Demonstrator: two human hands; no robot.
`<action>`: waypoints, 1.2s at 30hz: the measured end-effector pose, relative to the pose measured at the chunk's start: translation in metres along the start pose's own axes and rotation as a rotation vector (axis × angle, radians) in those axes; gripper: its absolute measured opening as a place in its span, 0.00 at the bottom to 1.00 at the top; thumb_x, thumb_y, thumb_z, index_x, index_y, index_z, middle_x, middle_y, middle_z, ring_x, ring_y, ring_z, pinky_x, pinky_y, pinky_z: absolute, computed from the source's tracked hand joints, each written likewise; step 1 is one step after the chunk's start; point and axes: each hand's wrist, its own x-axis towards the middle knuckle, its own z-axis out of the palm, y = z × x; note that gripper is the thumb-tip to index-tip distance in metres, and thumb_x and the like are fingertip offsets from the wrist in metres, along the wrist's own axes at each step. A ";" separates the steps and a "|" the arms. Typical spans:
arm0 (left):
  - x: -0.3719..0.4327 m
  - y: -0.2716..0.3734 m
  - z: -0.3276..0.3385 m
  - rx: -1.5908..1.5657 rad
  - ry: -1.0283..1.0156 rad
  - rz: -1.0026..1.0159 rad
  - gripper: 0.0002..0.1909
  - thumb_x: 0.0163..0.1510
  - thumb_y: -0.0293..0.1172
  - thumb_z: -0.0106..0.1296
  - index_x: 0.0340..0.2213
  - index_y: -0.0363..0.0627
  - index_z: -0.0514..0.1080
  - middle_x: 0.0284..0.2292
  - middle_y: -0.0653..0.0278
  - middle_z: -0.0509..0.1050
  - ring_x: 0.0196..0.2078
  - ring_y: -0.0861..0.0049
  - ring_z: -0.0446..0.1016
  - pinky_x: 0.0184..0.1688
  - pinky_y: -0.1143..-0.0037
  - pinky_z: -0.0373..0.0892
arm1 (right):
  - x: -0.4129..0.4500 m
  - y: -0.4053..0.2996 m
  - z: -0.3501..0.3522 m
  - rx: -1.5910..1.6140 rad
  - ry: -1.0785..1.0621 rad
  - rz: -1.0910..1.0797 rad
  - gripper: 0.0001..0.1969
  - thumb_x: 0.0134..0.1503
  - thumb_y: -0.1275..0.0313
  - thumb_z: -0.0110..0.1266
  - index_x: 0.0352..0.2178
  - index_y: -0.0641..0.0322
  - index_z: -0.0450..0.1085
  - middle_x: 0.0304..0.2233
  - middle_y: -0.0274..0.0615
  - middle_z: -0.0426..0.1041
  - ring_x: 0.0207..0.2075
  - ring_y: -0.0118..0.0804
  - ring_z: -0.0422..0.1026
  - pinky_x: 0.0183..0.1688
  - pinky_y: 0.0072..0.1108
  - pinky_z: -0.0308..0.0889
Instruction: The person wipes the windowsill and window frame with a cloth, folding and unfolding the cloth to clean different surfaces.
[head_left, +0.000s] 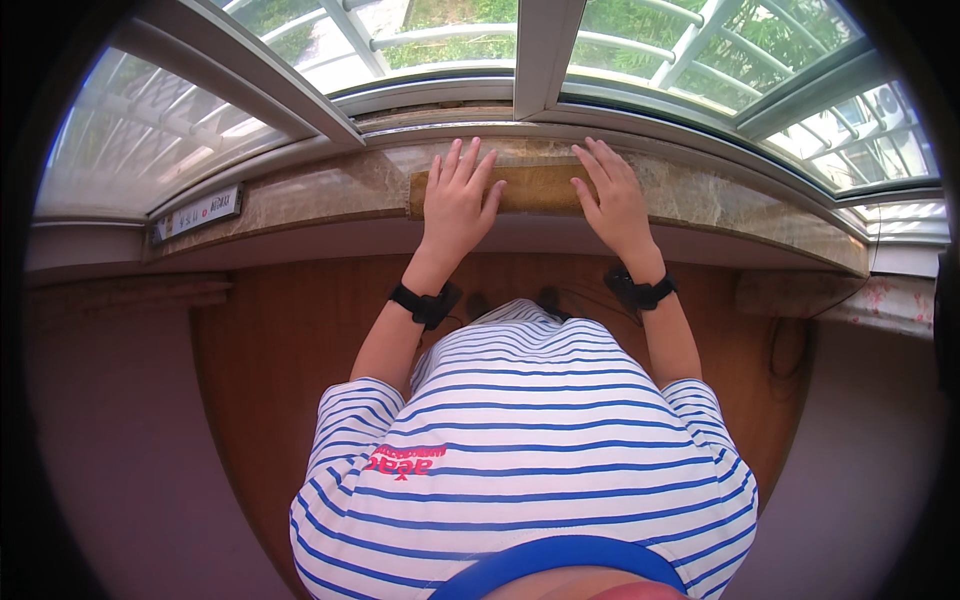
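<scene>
A folded yellow-brown cloth lies as a flat strip along the front of a brown marbled window sill. My left hand rests palm down over the cloth's left end, fingers spread and pointing to the window. Over its right end lies my right hand, its fingers apart and its thumb towards the middle. Neither hand grips the cloth. A black strap with a small device sits on each wrist.
A box with printed writing stands at the sill's left end. White-framed windows rise behind the sill, with white bars outside. Below are a wooden floor and, at right, a looped cable. A flowered cloth lies at the right.
</scene>
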 end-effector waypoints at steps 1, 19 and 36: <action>-0.003 0.009 0.011 0.018 -0.021 -0.014 0.22 0.58 0.39 0.52 0.53 0.50 0.70 0.57 0.57 0.67 0.61 0.58 0.63 0.62 0.57 0.55 | -0.005 -0.005 0.006 0.010 -0.082 -0.041 0.21 0.60 0.65 0.50 0.56 0.50 0.65 0.58 0.42 0.65 0.59 0.46 0.62 0.61 0.38 0.57; -0.009 -0.057 0.006 -0.062 -0.158 0.149 0.24 0.60 0.44 0.46 0.57 0.58 0.67 0.59 0.66 0.66 0.62 0.67 0.62 0.66 0.60 0.51 | -0.008 -0.053 0.076 -0.345 -0.074 0.105 0.22 0.63 0.62 0.43 0.57 0.48 0.66 0.62 0.38 0.61 0.64 0.43 0.55 0.66 0.42 0.43; -0.038 -0.157 -0.047 0.031 -0.063 0.011 0.22 0.54 0.35 0.48 0.51 0.47 0.71 0.54 0.59 0.69 0.58 0.61 0.65 0.62 0.59 0.57 | 0.050 -0.153 0.140 -0.071 -0.191 -0.129 0.36 0.54 0.44 0.52 0.60 0.50 0.62 0.62 0.54 0.58 0.65 0.57 0.52 0.65 0.50 0.42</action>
